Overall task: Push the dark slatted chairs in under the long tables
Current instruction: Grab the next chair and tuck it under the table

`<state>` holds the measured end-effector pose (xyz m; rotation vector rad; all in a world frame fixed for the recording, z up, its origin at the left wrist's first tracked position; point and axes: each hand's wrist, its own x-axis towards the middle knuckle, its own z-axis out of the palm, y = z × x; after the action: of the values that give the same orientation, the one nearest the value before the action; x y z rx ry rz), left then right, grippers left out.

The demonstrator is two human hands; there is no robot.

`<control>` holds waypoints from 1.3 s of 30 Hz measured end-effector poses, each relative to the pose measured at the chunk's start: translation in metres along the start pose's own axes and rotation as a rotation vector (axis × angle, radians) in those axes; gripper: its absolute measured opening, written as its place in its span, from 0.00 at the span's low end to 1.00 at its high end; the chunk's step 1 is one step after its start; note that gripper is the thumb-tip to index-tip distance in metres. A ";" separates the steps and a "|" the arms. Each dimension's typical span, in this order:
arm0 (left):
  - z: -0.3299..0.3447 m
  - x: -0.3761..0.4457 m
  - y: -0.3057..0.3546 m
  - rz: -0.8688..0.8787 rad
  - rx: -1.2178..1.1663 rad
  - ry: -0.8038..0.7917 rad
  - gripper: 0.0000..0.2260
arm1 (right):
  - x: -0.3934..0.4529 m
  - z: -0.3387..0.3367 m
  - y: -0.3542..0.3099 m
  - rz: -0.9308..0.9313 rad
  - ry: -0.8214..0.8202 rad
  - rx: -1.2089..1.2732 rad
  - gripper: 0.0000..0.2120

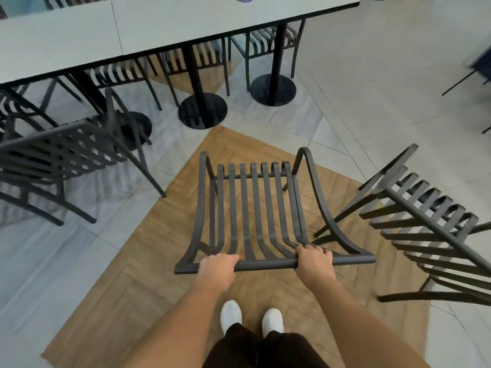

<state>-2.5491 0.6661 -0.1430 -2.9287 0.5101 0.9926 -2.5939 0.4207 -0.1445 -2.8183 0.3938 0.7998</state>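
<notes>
A dark slatted chair (255, 208) stands right in front of me on the wood-patterned floor, its seat facing the long pale table (164, 25). My left hand (216, 268) grips the top rail of its backrest left of centre. My right hand (314, 262) grips the same rail further right. The chair stands well short of the table's edge. A second slatted chair (61, 158) stands at the left, close to the table. A third one (430, 227) stands at the right, turned at an angle.
Under the table stand black pedestal legs with round bases (203, 110) (273, 89). Several more slatted chairs (265, 38) are tucked in on the table's far side. My white shoes (231, 314) are on the wood floor patch. Another piece of furniture (475, 73) shows at the far right edge.
</notes>
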 end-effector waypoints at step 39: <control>-0.057 0.050 -0.001 -0.276 -0.288 0.043 0.21 | 0.135 -0.084 -0.035 -0.442 0.038 -0.337 0.16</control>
<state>-2.4781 0.6460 -0.1275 -3.1526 -0.0458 1.0446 -2.4322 0.4054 -0.1426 -3.0469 -0.3883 0.7704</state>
